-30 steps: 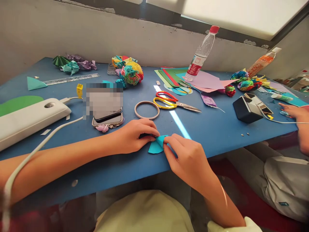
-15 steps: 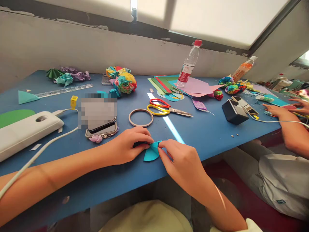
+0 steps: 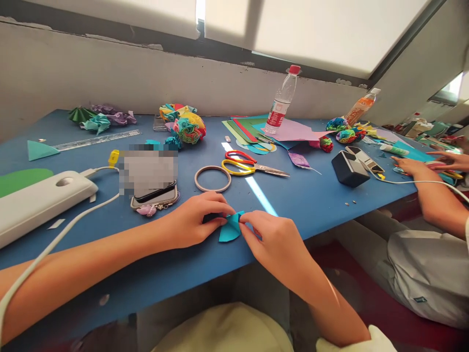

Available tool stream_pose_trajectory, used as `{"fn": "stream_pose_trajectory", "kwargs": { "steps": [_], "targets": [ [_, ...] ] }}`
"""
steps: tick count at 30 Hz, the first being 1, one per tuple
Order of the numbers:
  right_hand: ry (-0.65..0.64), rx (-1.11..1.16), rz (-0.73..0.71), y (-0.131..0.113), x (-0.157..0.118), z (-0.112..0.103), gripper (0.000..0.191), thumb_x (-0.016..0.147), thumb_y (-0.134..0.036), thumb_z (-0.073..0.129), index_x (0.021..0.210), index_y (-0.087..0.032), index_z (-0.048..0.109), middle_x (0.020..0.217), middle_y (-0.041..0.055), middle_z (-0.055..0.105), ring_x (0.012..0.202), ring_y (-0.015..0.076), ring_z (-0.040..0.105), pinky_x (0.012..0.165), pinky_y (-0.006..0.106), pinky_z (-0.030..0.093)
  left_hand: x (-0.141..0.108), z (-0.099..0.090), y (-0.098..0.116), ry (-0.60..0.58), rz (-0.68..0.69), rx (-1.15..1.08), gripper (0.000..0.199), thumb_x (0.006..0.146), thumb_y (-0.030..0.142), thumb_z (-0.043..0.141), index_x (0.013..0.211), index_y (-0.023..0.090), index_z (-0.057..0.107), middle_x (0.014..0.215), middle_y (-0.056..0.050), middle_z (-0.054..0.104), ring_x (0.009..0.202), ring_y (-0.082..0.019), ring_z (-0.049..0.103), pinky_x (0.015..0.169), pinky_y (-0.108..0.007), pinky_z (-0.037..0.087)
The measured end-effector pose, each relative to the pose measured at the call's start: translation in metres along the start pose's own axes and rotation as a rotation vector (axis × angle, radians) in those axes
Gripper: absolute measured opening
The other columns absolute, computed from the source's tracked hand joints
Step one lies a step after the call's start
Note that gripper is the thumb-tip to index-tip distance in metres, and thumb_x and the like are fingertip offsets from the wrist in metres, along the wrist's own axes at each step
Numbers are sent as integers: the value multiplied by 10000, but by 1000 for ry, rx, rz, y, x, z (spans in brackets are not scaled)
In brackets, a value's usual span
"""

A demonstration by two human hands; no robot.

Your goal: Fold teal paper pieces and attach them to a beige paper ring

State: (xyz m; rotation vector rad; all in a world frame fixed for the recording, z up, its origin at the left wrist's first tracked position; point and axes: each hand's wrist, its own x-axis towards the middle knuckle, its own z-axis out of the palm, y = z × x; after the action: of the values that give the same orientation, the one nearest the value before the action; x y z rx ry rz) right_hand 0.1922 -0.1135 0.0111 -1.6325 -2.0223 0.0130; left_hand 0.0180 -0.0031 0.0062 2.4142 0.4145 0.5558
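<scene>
Head view: the left hand (image 3: 200, 217) and right hand (image 3: 273, 237) pinch the blue paper (image 3: 229, 232), best creased slowly, edges aligned.

The left hand (image 3: 201, 220) and right hand (image 3: 274, 239) pinched folded blue paper (image 3: 230, 231) near the worktop's (image 3: 308, 200) front edge; scissors (image 3: 258, 167) lay beyond.

this looks like a shared craft room or classroom: a long blue desk (image 3: 311, 198) runs below a window with pale blinds (image 3: 311, 34) at the top of the frame. scissors (image 3: 256, 167) and a tape roll (image 3: 212, 190) lie mid-frame, coloured sheets (image 3: 295, 131) behind them, a clear ruler (image 3: 98, 140) at left, ruffled paper balls (image 3: 188, 129) upper centre-left, folded turquoise paper (image 3: 229, 230) lower centre. another person's arm (image 3: 436, 195) rests at far right.
</scene>
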Motion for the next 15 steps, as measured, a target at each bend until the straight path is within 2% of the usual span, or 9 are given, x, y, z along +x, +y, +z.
{"fn": "stream_pose_trajectory", "kwargs": {
  "steps": [7, 12, 15],
  "targets": [
    [41, -45, 15, 1, 0, 4, 121, 860, -171, 524, 826, -190, 639, 740, 7, 668, 580, 119, 565, 536, 235, 318, 1, 2, 6, 25, 5, 6, 211, 850, 134, 498, 973, 180, 664, 966, -57, 652, 907, -171, 589, 814, -279, 484],
    [71, -50, 25, 1, 0, 7, 89, 835, -177, 557, 783, -196, 627, 670, -22, 631, 534, 108, 517, 516, 236, 299, 1, 2, 6, 31, -25, 12, 219, 848, 124, 493, 965, 179, 669, 956, -52, 663, 906, -168, 589, 806, -271, 488],
    [95, -61, 31, 2, 1, 8, 101, 839, -177, 551, 769, -192, 622, 632, -24, 602, 508, 106, 497, 508, 242, 300, 1, 1, 9, 37, 2, 34, 226, 858, 134, 481, 977, 185, 665, 955, -55, 660, 897, -169, 592, 799, -273, 498]
  ]
}}
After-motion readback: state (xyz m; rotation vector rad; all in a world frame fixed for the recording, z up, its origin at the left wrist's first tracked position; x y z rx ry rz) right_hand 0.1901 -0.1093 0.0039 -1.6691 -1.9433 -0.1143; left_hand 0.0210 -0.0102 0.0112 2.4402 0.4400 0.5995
